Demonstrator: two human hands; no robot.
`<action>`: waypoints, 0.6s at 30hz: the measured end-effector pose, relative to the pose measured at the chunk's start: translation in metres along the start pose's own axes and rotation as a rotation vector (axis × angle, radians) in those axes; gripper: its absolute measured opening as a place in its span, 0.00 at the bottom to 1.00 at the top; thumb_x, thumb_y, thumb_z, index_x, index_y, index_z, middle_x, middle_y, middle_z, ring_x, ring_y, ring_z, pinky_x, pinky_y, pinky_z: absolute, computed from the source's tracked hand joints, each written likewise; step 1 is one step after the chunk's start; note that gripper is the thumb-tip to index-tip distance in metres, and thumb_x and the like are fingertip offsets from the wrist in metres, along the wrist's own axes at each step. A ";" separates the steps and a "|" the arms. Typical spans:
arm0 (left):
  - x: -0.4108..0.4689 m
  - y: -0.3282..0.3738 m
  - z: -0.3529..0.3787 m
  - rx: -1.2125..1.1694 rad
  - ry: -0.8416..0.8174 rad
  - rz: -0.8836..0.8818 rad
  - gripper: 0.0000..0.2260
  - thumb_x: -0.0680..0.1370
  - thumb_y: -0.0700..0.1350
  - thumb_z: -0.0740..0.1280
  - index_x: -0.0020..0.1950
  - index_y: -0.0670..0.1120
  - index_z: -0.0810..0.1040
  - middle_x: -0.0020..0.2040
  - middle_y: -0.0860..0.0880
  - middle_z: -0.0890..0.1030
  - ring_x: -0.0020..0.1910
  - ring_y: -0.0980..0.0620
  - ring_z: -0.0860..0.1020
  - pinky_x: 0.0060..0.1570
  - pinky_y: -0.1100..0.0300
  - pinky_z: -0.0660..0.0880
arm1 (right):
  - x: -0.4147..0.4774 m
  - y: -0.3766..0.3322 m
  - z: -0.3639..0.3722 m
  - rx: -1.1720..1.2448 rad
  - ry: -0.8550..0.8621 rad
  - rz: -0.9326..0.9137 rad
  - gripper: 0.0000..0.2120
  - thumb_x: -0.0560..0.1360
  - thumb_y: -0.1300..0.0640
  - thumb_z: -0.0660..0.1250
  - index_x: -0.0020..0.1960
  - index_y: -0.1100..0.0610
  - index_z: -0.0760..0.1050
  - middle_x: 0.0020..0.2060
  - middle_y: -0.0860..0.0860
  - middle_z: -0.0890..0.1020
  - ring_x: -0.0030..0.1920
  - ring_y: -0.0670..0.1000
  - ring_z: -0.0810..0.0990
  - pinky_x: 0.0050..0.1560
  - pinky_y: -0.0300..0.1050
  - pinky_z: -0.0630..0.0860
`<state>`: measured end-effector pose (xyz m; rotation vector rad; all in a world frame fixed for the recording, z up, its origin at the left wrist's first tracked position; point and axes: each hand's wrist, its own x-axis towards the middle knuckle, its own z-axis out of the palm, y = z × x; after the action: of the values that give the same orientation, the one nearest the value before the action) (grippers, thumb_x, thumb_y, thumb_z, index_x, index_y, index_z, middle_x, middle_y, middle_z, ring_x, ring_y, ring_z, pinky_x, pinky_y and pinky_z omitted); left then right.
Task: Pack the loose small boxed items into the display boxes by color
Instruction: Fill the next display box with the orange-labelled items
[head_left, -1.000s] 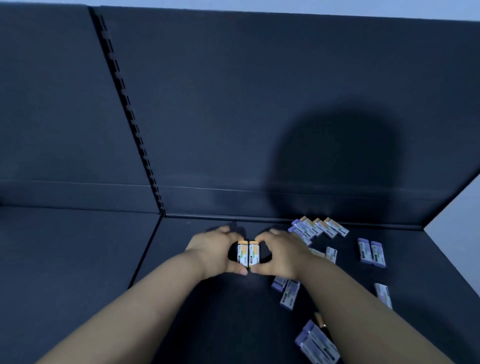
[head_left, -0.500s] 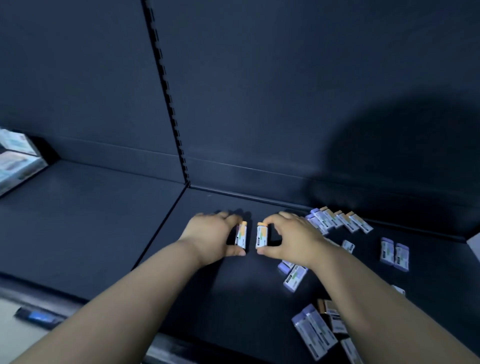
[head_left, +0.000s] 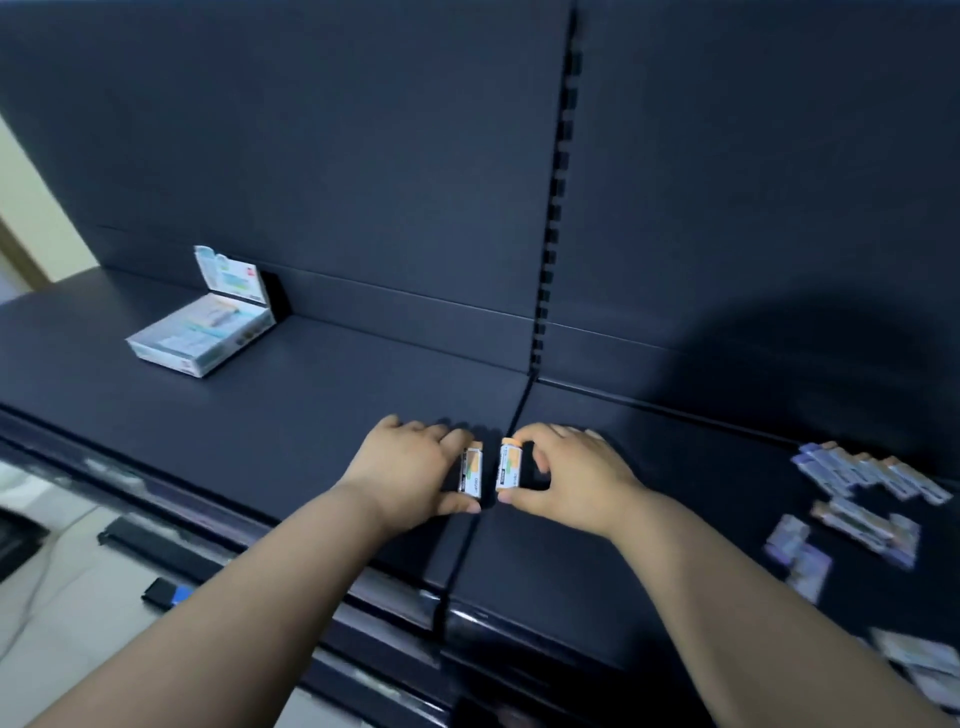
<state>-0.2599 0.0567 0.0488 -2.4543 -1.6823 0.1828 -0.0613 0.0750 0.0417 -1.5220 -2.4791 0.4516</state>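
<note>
My left hand (head_left: 410, 467) grips a small orange-topped box (head_left: 471, 470) between thumb and fingers. Just to its right, my right hand (head_left: 566, 475) pinches a second orange-topped box (head_left: 509, 467). A narrow gap separates the two boxes, which hover over the seam between two dark shelf panels. An open display box (head_left: 202, 332) with a raised white lid sits at the back left of the shelf. Several loose purple and orange small boxes (head_left: 862, 473) lie scattered on the shelf at the right, blurred.
The dark shelf (head_left: 291, 415) has a tall back panel with a slotted upright (head_left: 556, 208). Its front edge runs diagonally across the lower left. Below it, the light floor holds a black and blue object (head_left: 166, 592) and a cable.
Both hands have carried their boxes leftward, away from the loose pile, and the boxes have drawn slightly apart. The view has swung left, bringing the display box fully into sight.
</note>
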 end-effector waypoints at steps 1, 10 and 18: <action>-0.011 -0.022 0.003 0.006 0.013 -0.001 0.34 0.74 0.70 0.56 0.73 0.53 0.60 0.66 0.52 0.73 0.64 0.50 0.72 0.60 0.56 0.62 | 0.011 -0.019 0.009 0.020 0.025 -0.001 0.26 0.68 0.36 0.68 0.62 0.44 0.68 0.38 0.37 0.67 0.48 0.44 0.72 0.59 0.43 0.65; -0.076 -0.165 0.027 -0.018 0.064 -0.038 0.33 0.73 0.70 0.57 0.73 0.54 0.59 0.68 0.53 0.71 0.67 0.51 0.69 0.58 0.56 0.62 | 0.081 -0.153 0.055 0.111 0.136 0.000 0.27 0.68 0.40 0.72 0.63 0.45 0.70 0.37 0.36 0.66 0.46 0.41 0.70 0.54 0.40 0.65; -0.089 -0.239 0.043 -0.060 0.080 -0.101 0.33 0.73 0.69 0.58 0.73 0.55 0.59 0.66 0.53 0.72 0.66 0.51 0.69 0.59 0.56 0.62 | 0.139 -0.213 0.065 0.154 0.126 -0.039 0.26 0.68 0.43 0.73 0.63 0.46 0.70 0.39 0.35 0.66 0.45 0.41 0.69 0.55 0.40 0.67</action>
<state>-0.5187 0.0611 0.0555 -2.3774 -1.7968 0.0220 -0.3223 0.0987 0.0588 -1.3957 -2.3171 0.5108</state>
